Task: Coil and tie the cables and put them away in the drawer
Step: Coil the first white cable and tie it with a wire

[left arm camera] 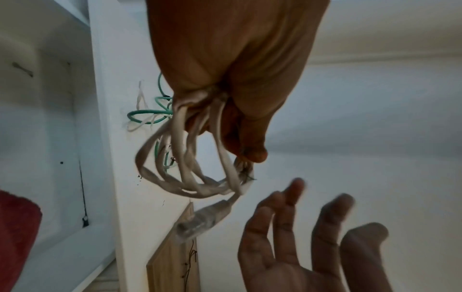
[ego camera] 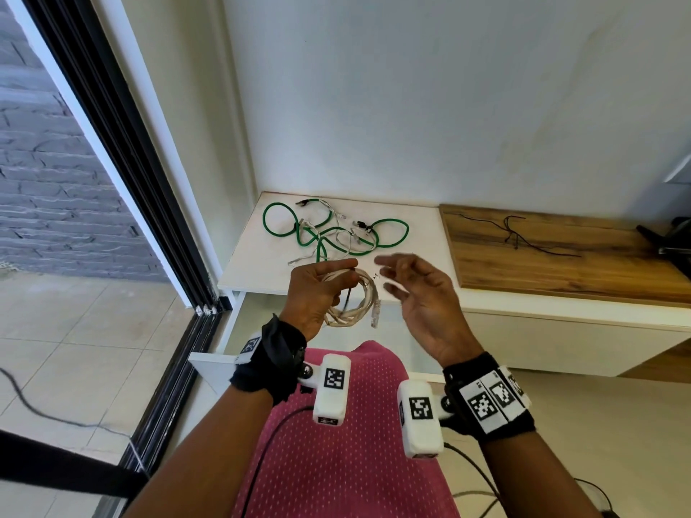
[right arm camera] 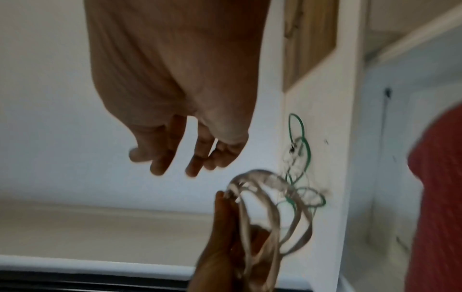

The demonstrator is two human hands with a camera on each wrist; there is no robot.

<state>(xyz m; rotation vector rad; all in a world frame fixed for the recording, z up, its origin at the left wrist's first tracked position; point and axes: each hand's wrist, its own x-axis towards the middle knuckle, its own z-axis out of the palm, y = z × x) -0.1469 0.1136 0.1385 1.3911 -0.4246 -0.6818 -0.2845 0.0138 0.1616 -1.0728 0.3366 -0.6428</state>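
Observation:
My left hand [ego camera: 318,289] grips a coiled white flat cable [ego camera: 355,300] above the open drawer [ego camera: 239,330]; its clear plug [ego camera: 375,316] dangles from the coil. In the left wrist view the coil [left arm camera: 190,162] hangs from my curled fingers, the plug [left arm camera: 200,221] below. My right hand [ego camera: 415,289] hovers just right of the coil with fingers spread, holding nothing; in the right wrist view the fingers [right arm camera: 175,150] are straight above the coil [right arm camera: 262,207]. A green cable [ego camera: 336,229] tangled with a thin white cable [ego camera: 344,244] lies on the white cabinet top [ego camera: 418,233].
A thin black wire [ego camera: 523,233] lies on the wooden top [ego camera: 561,263] to the right. A dark device [ego camera: 673,237] sits at the far right edge. The sliding-door frame [ego camera: 123,181] stands left. My pink-clothed lap [ego camera: 336,443] is below the drawer front.

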